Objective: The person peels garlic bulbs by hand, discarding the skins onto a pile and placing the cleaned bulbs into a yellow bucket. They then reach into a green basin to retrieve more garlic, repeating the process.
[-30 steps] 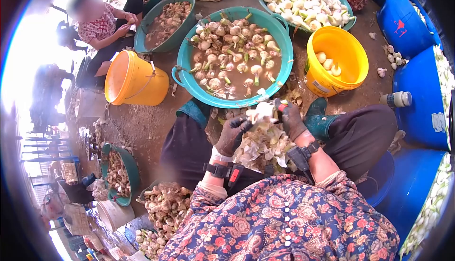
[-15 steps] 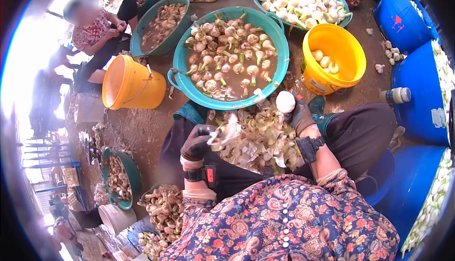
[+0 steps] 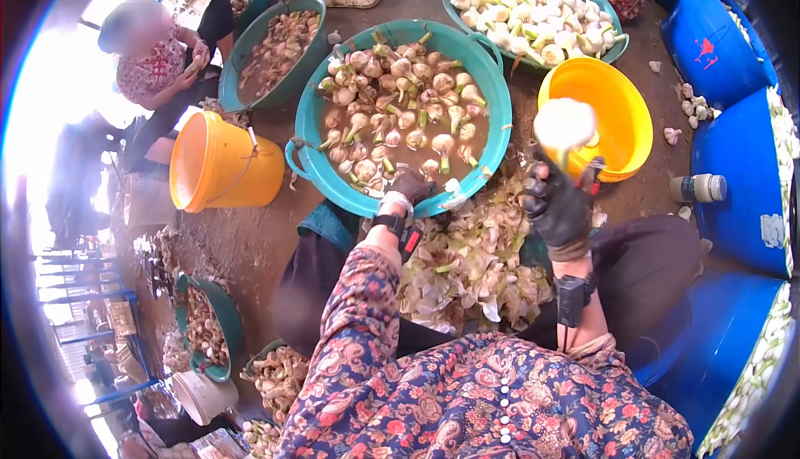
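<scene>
My left hand (image 3: 410, 185), in a dark glove, reaches over the near rim of the turquoise basin (image 3: 302, 130), right at the unpeeled garlic bulbs (image 3: 443, 144) in brown water. Its fingers are mostly out of sight. My right hand (image 3: 557, 210), gloved with bare fingertips, is raised beside the yellow bucket (image 3: 637, 138). A small red-and-black tool (image 3: 592, 177) sticks out by its thumb, the fingers curled. Just above those fingers is a blurred white peeled garlic bulb (image 3: 565, 124), its stem pointing down toward them and overlapping the bucket's opening.
Garlic peelings (image 3: 471, 271) heap between my legs. Behind stands a green basin of white garlic (image 3: 533, 9). Blue barrels (image 3: 737, 159) line the right side; an orange bucket (image 3: 225, 163) stands left. Another person (image 3: 154, 59) sits at the far left by a green tub (image 3: 312, 38).
My left hand has left the peelings and moved forward into the basin, no longer holding pale peel. My right hand has risen toward the yellow bucket along with the white bulb.
</scene>
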`<state>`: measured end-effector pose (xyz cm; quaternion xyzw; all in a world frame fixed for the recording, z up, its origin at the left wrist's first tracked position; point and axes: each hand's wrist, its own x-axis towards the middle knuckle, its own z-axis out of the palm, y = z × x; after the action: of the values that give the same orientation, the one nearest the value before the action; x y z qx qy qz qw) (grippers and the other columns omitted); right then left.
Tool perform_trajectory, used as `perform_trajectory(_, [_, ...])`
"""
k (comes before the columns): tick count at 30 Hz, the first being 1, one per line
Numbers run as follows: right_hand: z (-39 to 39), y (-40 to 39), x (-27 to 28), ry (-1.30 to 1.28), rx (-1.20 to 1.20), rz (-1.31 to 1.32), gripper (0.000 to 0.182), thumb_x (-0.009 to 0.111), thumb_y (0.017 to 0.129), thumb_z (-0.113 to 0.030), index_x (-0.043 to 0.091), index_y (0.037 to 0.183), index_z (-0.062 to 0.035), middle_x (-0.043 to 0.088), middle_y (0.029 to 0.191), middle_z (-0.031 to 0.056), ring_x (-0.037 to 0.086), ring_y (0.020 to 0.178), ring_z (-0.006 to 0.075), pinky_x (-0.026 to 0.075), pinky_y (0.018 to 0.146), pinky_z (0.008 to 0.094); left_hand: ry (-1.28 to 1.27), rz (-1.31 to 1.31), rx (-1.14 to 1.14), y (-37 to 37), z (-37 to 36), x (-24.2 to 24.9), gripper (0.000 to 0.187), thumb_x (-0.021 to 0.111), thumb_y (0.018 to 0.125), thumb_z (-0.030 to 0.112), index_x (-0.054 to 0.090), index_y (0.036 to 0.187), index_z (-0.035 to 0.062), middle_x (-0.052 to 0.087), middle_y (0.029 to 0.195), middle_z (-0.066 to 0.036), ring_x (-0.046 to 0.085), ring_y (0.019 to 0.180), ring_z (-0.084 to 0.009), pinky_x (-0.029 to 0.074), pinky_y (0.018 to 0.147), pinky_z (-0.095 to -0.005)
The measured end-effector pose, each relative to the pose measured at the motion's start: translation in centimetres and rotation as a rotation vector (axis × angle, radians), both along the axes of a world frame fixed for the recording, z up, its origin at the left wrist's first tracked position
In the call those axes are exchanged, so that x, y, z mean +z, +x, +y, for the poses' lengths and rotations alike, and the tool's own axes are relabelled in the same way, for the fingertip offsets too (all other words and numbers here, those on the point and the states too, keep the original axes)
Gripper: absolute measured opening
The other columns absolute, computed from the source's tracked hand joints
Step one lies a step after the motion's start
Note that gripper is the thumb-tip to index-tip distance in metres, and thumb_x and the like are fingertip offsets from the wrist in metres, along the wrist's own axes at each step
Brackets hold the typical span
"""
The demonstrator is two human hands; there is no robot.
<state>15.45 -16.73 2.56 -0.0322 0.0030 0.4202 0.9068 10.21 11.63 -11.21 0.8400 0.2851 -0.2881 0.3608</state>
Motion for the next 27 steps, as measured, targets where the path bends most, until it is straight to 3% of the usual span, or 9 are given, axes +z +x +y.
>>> perform_trajectory(3, [0.5, -0.2, -1.2, -0.532, -0.016, -0.180, 0.069, 0.044, 0.085, -0.061, 0.052, 0.116, 0.0002, 0.061, 0.086, 0.0072, 0.057, 0.074, 0.0180, 0.049, 0.066, 0.0319, 0.378, -0.050, -0.233, 1.3, -0.6, -7.5, 0.062, 0.064, 0.068, 0.056, 0.065, 0.100, 0.0033, 0.064, 0.100, -0.019, 0.059, 0.098, -0.0322, 0.046, 0.085, -0.0396])
perform_trajectory(4, [0.9, -0.8, -2.5, -0.749, -0.001, -0.238, 0.069, 0.043, 0.085, -0.061, 0.052, 0.116, -0.0004, 0.060, 0.085, 0.0067, 0.057, 0.072, 0.0170, 0.050, 0.065, 0.0314, 0.314, -0.173, -0.086, 0.8, -0.7, -8.3, 0.052, 0.064, 0.070, 0.050, 0.066, 0.100, 0.0066, 0.065, 0.096, -0.018, 0.060, 0.094, -0.0328, 0.047, 0.081, -0.0391])
perform_trajectory(8, [3.4, -2.7, -8.3, -1.096, 0.193, -0.087, 0.053, 0.051, 0.086, -0.052, 0.055, 0.108, -0.0039, 0.057, 0.086, 0.0038, 0.058, 0.068, 0.0153, 0.051, 0.064, 0.0297, -0.024, -0.311, 0.065, -0.1, -2.0, -1.4, 0.031, 0.062, 0.076, 0.027, 0.066, 0.095, 0.0017, 0.067, 0.080, -0.014, 0.063, 0.073, -0.0191, 0.047, 0.068, -0.0325])
perform_trajectory(12, [4.3, -4.2, -8.3, -0.960, 0.269, -0.101, 0.046, 0.054, 0.086, -0.048, 0.054, 0.108, -0.0073, 0.056, 0.090, 0.0034, 0.058, 0.072, 0.0159, 0.051, 0.065, 0.0305, -0.225, -0.373, 0.038, -3.0, -4.3, 7.4, 0.036, 0.070, 0.072, 0.021, 0.065, 0.103, 0.0037, 0.067, 0.075, -0.009, 0.064, 0.068, -0.0179, 0.049, 0.067, -0.0303])
perform_trajectory(14, [4.6, -5.0, -9.4, -0.861, 0.307, -0.154, 0.045, 0.054, 0.086, -0.046, 0.052, 0.112, -0.0099, 0.056, 0.093, 0.0039, 0.058, 0.077, 0.0164, 0.051, 0.065, 0.0308, -0.661, -0.474, 0.147, -4.7, -6.1, 9.7, 0.043, 0.074, 0.071, 0.023, 0.063, 0.106, 0.0028, 0.066, 0.086, -0.008, 0.063, 0.077, -0.0200, 0.049, 0.075, -0.0309])
perform_trajectory(17, [4.9, -6.7, -7.6, -0.710, 0.118, -0.666, 0.039, 0.049, 0.089, -0.044, 0.054, 0.113, -0.0137, 0.057, 0.098, 0.0035, 0.057, 0.083, 0.0153, 0.049, 0.067, 0.0306, -0.132, -0.886, -0.208, -6.7, -7.6, 10.9, 0.056, 0.078, 0.069, 0.026, 0.056, 0.114, 0.0011, 0.058, 0.109, -0.012, 0.056, 0.102, -0.0225, 0.043, 0.090, -0.0328])
perform_trajectory(19, [4.7, -6.8, -4.2, -0.469, 0.432, 0.030, 0.041, 0.047, 0.089, -0.046, 0.057, 0.110, -0.0126, 0.061, 0.094, 0.0028, 0.058, 0.078, 0.0177, 0.048, 0.064, 0.0320, -0.384, -0.747, 0.018, -8.1, -8.5, 10.2, 0.062, 0.079, 0.067, 0.026, 0.053, 0.117, -0.0015, 0.056, 0.113, -0.013, 0.054, 0.106, -0.0224, 0.043, 0.091, -0.0328])
perform_trajectory(23, [4.0, -7.5, -5.2, -1.450, 0.068, -1.147, 0.043, 0.053, 0.086, -0.046, 0.059, 0.107, -0.0085, 0.063, 0.080, 0.0160, 0.061, 0.070, 0.0283, 0.045, 0.062, 0.0390, -0.271, -0.742, 0.023, -9.7, -9.4, 11.6, 0.061, 0.079, 0.066, 0.026, 0.054, 0.115, -0.0016, 0.057, 0.112, -0.014, 0.056, 0.103, -0.0228, 0.044, 0.088, -0.0333])
perform_trajectory(27, [3.7, -7.8, -4.7, -1.533, -0.004, -1.292, 0.036, 0.059, 0.082, -0.040, 0.063, 0.092, -0.0054, 0.061, 0.078, 0.0216, 0.060, 0.072, 0.0345, 0.045, 0.062, 0.0410, -0.008, -0.773, -0.141, -10.9, -10.1, 12.6, 0.057, 0.078, 0.063, 0.030, 0.058, 0.111, 0.0036, 0.060, 0.101, -0.017, 0.057, 0.095, -0.0294, 0.045, 0.085, -0.0356])
